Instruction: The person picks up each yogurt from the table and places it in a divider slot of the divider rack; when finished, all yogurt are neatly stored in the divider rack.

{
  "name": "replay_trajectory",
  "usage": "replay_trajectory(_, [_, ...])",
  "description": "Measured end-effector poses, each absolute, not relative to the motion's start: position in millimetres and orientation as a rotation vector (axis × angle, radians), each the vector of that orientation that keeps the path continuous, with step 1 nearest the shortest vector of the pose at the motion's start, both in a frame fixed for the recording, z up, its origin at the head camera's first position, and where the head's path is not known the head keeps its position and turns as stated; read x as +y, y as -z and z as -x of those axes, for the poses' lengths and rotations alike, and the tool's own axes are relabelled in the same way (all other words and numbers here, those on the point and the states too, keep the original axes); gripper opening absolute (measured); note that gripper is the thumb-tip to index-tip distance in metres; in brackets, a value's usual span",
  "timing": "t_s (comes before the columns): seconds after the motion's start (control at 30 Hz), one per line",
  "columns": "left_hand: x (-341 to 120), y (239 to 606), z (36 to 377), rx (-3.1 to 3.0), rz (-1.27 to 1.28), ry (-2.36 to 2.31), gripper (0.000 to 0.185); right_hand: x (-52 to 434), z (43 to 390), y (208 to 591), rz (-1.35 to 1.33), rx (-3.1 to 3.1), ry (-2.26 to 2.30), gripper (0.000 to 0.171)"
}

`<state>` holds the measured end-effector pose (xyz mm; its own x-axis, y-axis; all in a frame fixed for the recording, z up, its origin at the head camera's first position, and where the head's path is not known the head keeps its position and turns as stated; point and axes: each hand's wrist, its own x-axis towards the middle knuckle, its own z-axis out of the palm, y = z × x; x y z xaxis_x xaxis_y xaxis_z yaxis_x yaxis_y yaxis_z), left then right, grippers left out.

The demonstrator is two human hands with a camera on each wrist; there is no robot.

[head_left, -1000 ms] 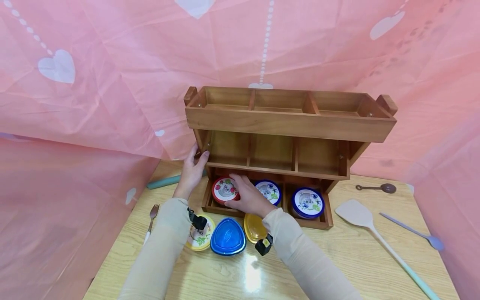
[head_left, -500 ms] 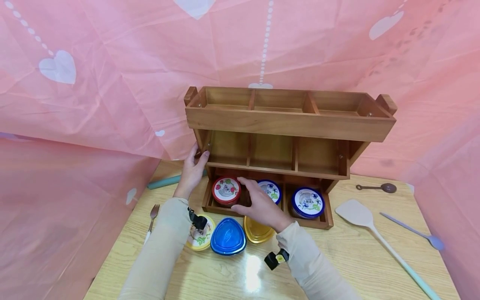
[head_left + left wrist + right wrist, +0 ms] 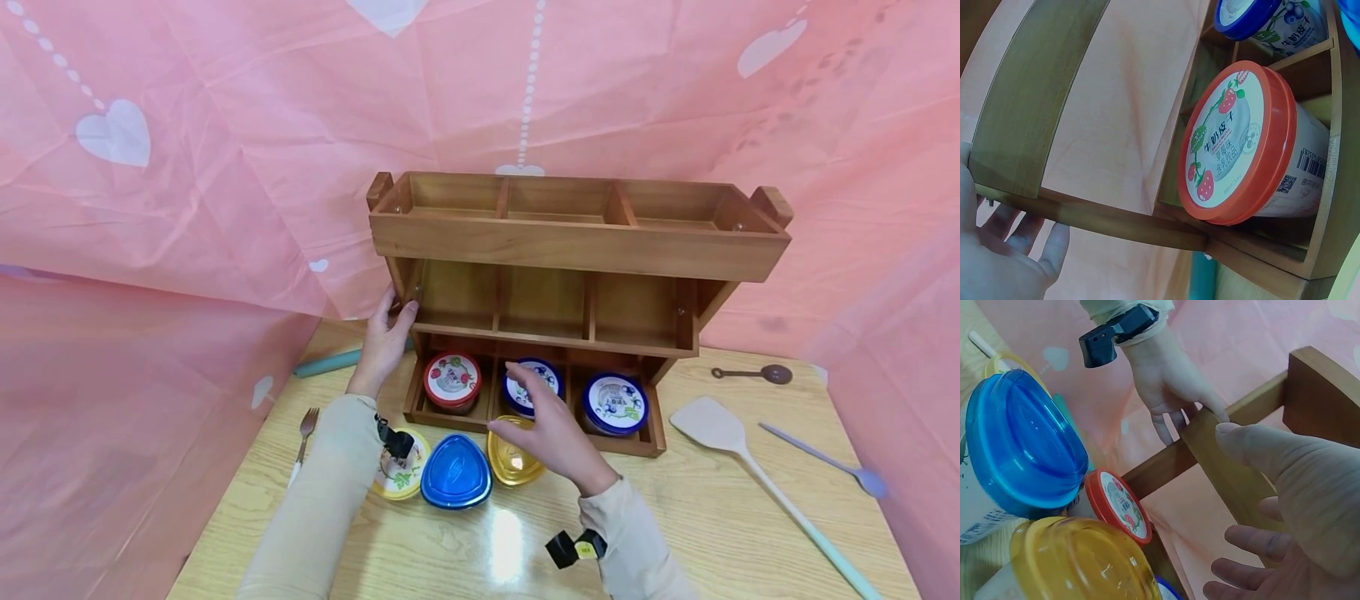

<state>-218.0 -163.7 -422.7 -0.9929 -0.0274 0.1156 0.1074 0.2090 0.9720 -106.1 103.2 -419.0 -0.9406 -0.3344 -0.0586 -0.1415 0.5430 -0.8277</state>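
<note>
A three-tier wooden rack [image 3: 577, 246] stands on the table. My left hand [image 3: 384, 333] grips its left side post, and the left wrist view shows the fingers [image 3: 1054, 240] curled behind the wood. A red-lidded tub [image 3: 452, 379] sits in the bottom-left compartment, also visible as the red-lidded tub [image 3: 1235, 144]. My right hand [image 3: 551, 421] hovers with its fingers spread over the rack's front edge, holding nothing and partly hiding a blue-lidded tub [image 3: 528, 385]. Another blue-lidded tub [image 3: 615, 402] fills the bottom-right compartment. The upper two tiers hold nothing.
In front of the rack stand a yellow-lidded tub [image 3: 513, 457], a blue triangular-lidded tub [image 3: 455, 472] and a pale round tub [image 3: 403, 477]. A fork [image 3: 303, 429] lies at the left. A spatula [image 3: 720, 433], a purple spoon [image 3: 825, 462] and a brown spoon [image 3: 757, 375] lie at the right. Pink cloth [image 3: 187, 167] hangs around.
My right hand has let go of the red-lidded tub in the bottom-left compartment and drawn back to the right and toward me. The left hand has stayed on the rack.
</note>
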Motion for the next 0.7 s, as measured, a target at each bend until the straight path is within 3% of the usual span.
replay_trajectory(0.7, [-165,433,223,-2.366,0.054,1.873,0.058,130,77,456,0.277,2.695,1.425,0.09])
